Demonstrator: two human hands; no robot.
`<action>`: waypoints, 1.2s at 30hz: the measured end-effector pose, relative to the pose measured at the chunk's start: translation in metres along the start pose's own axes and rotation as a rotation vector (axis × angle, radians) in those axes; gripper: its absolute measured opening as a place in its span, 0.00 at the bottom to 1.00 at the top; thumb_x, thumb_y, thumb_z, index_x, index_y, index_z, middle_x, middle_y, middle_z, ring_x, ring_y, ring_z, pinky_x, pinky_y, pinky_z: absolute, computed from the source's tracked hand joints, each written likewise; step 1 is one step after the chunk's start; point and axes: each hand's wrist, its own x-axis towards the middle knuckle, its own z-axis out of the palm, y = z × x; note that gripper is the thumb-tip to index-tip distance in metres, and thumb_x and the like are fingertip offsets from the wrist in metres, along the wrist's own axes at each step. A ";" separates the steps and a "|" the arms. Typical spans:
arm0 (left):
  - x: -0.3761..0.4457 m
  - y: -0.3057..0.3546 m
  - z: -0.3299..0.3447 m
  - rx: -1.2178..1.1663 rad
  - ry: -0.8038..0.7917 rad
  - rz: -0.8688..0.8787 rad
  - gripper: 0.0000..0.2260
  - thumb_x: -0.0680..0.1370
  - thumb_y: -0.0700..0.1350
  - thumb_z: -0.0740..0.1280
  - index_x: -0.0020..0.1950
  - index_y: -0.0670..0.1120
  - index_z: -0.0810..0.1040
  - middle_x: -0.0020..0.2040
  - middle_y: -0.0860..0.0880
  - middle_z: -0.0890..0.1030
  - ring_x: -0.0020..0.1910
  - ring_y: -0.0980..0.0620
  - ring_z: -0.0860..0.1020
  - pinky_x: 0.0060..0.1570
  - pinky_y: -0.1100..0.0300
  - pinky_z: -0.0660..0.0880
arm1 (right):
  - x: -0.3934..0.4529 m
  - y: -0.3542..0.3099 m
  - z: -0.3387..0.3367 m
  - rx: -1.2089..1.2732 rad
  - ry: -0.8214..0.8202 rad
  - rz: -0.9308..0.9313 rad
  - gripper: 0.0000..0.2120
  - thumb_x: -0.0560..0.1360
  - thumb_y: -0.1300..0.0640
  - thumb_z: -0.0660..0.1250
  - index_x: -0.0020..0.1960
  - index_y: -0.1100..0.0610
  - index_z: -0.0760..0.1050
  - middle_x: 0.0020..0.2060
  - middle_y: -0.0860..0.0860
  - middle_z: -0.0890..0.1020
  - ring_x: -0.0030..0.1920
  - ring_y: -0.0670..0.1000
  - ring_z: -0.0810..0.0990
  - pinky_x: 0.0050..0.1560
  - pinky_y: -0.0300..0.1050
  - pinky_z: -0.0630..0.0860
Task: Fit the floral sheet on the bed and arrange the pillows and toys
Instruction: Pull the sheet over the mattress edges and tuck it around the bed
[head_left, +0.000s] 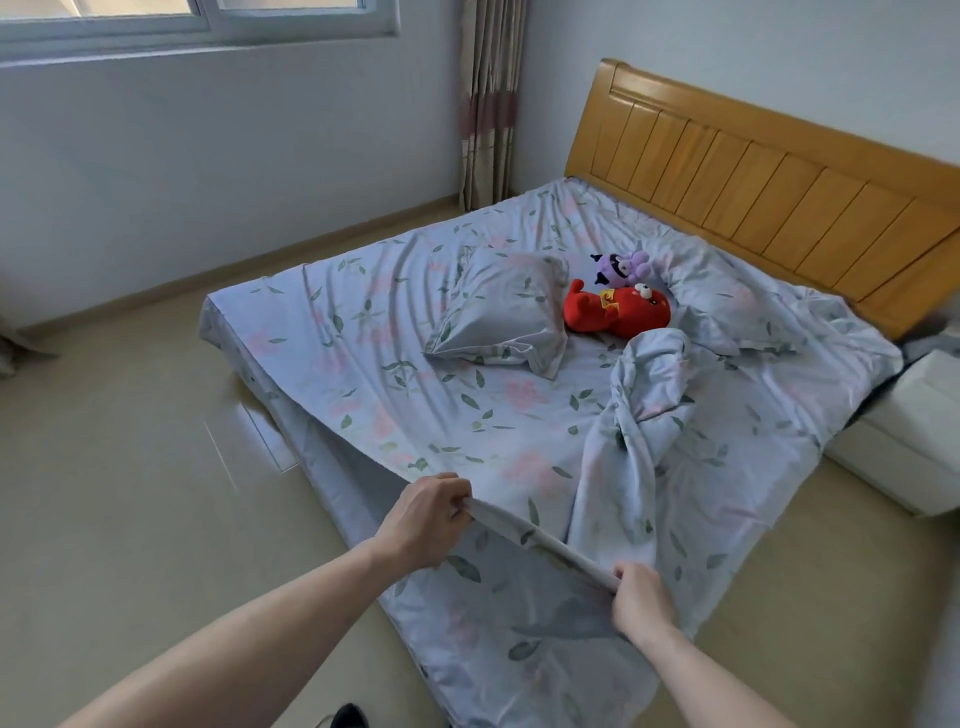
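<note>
The pale blue floral sheet (415, 395) lies wrinkled over the bed, its near corner hanging down to the floor. My left hand (423, 519) and my right hand (641, 603) both grip the sheet's bunched near edge, stretched taut between them. One matching pillow (501, 312) lies mid-bed, a second pillow (722, 306) sits nearer the headboard. A red plush toy (615, 312) lies between them, with a small purple plush toy (623, 267) just behind it. A twisted ridge of sheet (649, 395) bunches up on the right.
A wooden headboard (779, 187) stands at the far right. The white mattress (914, 447) shows uncovered at the right side. A curtain (488, 104) hangs in the far corner by a window (197, 26). Beige floor (130, 467) spreads to the left.
</note>
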 end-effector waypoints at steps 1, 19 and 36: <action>0.001 -0.005 -0.001 0.017 -0.005 -0.019 0.09 0.75 0.40 0.64 0.36 0.46 0.69 0.35 0.50 0.73 0.34 0.47 0.67 0.36 0.53 0.65 | 0.000 -0.002 -0.005 0.035 0.007 -0.003 0.07 0.74 0.63 0.62 0.43 0.52 0.74 0.42 0.50 0.76 0.44 0.54 0.76 0.42 0.44 0.74; 0.001 0.040 0.046 0.042 -0.237 0.013 0.10 0.70 0.38 0.61 0.46 0.49 0.77 0.44 0.50 0.81 0.42 0.46 0.75 0.37 0.53 0.71 | -0.063 -0.034 -0.087 0.111 -0.111 -0.323 0.09 0.66 0.55 0.61 0.33 0.59 0.63 0.28 0.52 0.67 0.33 0.53 0.64 0.32 0.50 0.58; -0.039 -0.012 0.033 0.223 -0.376 -0.050 0.08 0.77 0.42 0.61 0.41 0.52 0.75 0.40 0.53 0.77 0.41 0.47 0.75 0.37 0.56 0.71 | -0.099 0.035 -0.036 0.414 0.079 -0.097 0.07 0.61 0.59 0.54 0.33 0.53 0.54 0.28 0.50 0.57 0.31 0.50 0.55 0.34 0.47 0.49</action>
